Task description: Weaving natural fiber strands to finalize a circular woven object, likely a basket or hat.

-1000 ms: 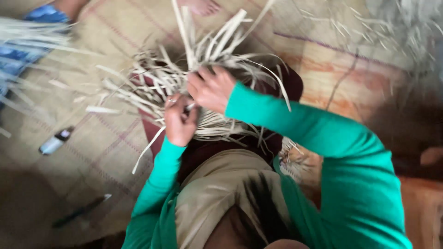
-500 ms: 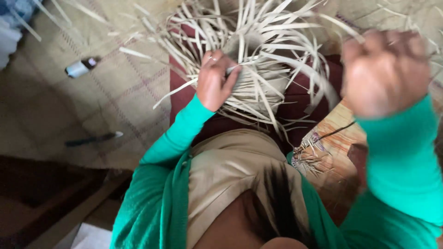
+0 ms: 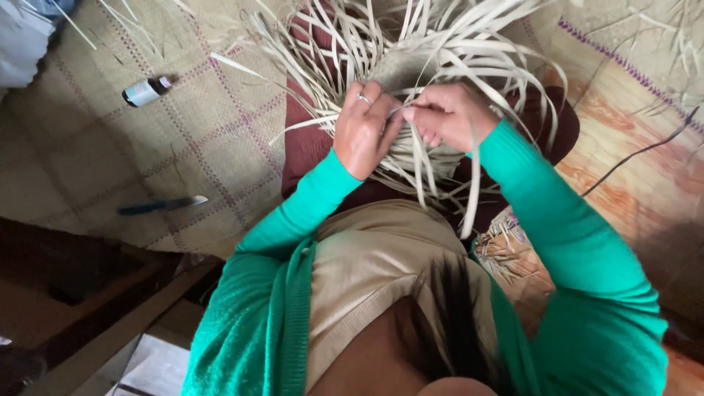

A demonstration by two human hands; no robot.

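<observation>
A half-woven piece of pale straw strips (image 3: pixel 411 66) rests on my lap over a dark red cloth (image 3: pixel 308 147), its loose ends fanning out all around. My left hand (image 3: pixel 363 132), with a ring on one finger, pinches a strip at the woven middle. My right hand (image 3: pixel 447 114) is closed on strips right beside it, fingertips almost touching the left hand. Both arms are in green sleeves.
A woven checked mat (image 3: pixel 147 161) covers the floor. On it lie a small bottle (image 3: pixel 145 91) at the upper left and a blue-handled knife (image 3: pixel 161 206) at the left. A dark cord (image 3: pixel 638 154) runs across the orange mat at the right. Loose straw lies beside my right thigh.
My right hand has come back from the raised right side down to the weave and now meets the left hand. The view has shifted slightly.
</observation>
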